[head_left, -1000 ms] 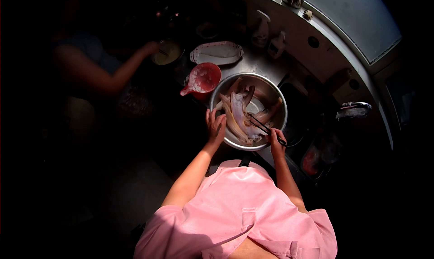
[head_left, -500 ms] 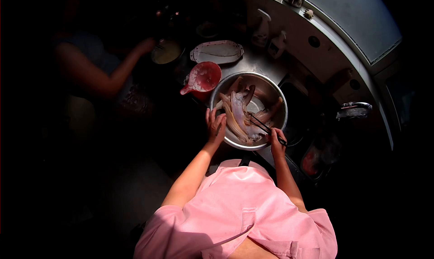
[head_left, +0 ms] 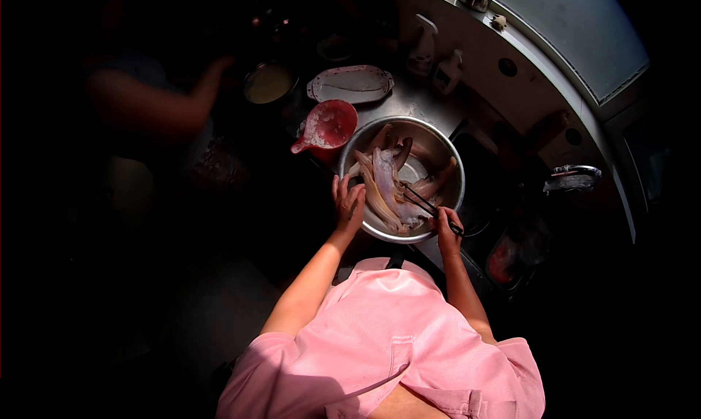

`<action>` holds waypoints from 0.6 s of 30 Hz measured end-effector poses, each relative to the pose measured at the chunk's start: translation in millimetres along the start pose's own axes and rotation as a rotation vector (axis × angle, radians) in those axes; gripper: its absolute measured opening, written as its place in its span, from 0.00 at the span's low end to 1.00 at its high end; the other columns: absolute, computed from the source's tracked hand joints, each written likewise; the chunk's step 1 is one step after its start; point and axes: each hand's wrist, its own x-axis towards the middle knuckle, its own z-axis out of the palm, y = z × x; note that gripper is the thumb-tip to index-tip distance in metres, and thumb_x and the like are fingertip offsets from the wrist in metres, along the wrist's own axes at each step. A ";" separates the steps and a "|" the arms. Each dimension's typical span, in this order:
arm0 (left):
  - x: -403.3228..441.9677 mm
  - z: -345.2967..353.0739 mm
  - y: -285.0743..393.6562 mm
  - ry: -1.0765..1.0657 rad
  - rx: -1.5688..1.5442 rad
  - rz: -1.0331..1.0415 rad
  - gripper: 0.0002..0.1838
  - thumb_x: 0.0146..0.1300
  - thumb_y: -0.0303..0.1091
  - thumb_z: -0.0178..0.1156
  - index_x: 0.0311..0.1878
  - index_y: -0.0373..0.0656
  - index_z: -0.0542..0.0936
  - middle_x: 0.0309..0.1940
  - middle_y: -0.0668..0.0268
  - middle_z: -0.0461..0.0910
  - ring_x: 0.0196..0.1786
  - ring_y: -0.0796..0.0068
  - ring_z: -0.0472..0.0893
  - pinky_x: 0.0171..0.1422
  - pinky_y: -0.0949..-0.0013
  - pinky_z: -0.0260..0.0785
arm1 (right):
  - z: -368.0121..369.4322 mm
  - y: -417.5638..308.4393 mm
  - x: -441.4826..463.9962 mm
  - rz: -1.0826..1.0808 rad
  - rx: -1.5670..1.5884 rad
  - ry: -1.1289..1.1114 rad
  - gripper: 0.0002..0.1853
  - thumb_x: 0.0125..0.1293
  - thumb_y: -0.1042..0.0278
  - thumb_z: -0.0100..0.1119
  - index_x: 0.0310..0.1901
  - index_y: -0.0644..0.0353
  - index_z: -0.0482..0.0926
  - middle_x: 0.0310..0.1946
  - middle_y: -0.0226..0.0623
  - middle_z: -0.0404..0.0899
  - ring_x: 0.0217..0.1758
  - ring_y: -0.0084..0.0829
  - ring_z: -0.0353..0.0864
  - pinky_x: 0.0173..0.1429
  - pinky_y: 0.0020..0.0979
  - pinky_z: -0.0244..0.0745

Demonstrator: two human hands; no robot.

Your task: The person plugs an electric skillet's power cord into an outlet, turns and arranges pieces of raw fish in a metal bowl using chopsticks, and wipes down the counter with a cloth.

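Over the bowl (head_left: 394, 238), dark chopsticks (head_left: 422, 201)

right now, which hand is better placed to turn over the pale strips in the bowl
Probably the right hand: it holds chopsticks whose tips are among the pale strips in the bowl. The left hand is at the left rim, with no tool visible.

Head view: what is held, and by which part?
The right hand holds dark chopsticks near their rear end; the left hand is at the bowl, grip unclear.
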 end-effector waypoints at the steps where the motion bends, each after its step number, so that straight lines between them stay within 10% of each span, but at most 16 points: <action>1: 0.1 -0.1 0.1 0.000 0.000 0.001 0.08 0.55 0.29 0.57 0.39 0.45 0.78 0.54 0.53 0.67 0.62 0.44 0.58 0.64 0.52 0.53 | 0.2 -0.4 -0.1 -0.002 0.000 0.001 0.10 0.64 0.63 0.51 0.40 0.61 0.76 0.30 0.30 0.77 0.30 0.20 0.78 0.32 0.19 0.72; 18: -0.3 0.2 -1.3 -0.004 0.014 0.011 0.08 0.56 0.29 0.57 0.39 0.45 0.78 0.54 0.52 0.67 0.62 0.44 0.58 0.64 0.53 0.54 | -0.7 1.8 0.0 0.006 0.020 0.002 0.10 0.64 0.63 0.52 0.40 0.60 0.75 0.30 0.30 0.77 0.30 0.20 0.78 0.31 0.19 0.70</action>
